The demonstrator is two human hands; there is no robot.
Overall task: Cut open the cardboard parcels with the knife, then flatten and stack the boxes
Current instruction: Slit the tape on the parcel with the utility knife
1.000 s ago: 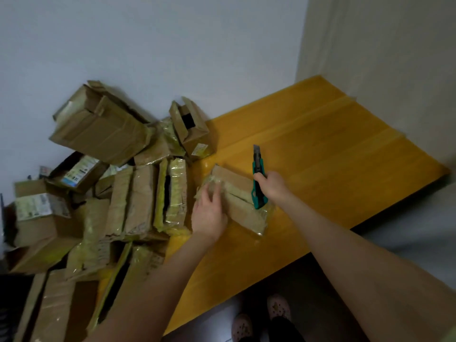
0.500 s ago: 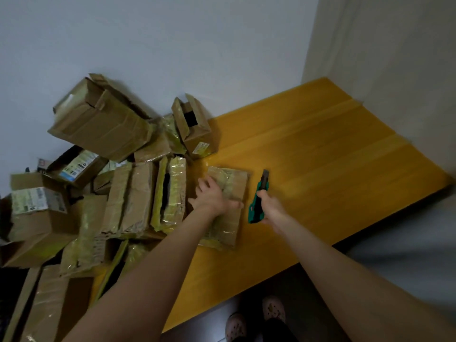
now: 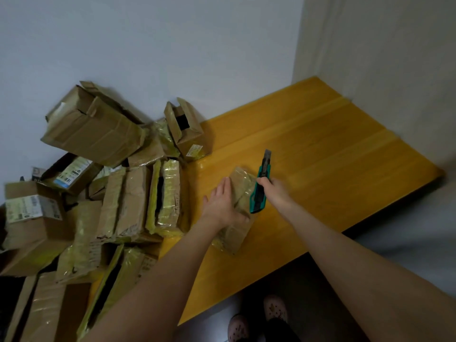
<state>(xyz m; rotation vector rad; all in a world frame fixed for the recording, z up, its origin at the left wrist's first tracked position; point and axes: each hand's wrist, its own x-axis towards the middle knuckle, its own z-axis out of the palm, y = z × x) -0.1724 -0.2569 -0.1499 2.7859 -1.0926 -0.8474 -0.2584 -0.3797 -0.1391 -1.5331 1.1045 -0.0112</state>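
A small taped cardboard parcel (image 3: 240, 193) lies on the yellow wooden table (image 3: 320, 156), a little left of its middle. My left hand (image 3: 222, 204) lies flat on the parcel's left side, fingers straight, thumb across its near part. My right hand (image 3: 276, 192) grips a green-and-black utility knife (image 3: 261, 183) by the handle. The knife's blade end points away from me, just beyond the parcel's right edge.
A heap of opened and taped cardboard boxes (image 3: 98, 188) covers the table's left part, up against the white wall. A small open box (image 3: 187, 130) stands at the heap's far right. The table's front edge (image 3: 246, 287) runs near my feet.
The parcel has been turned and its long side now points away from me. My left hand shifted onto its left side. My right hand brought the knife back beside the parcel's right edge.
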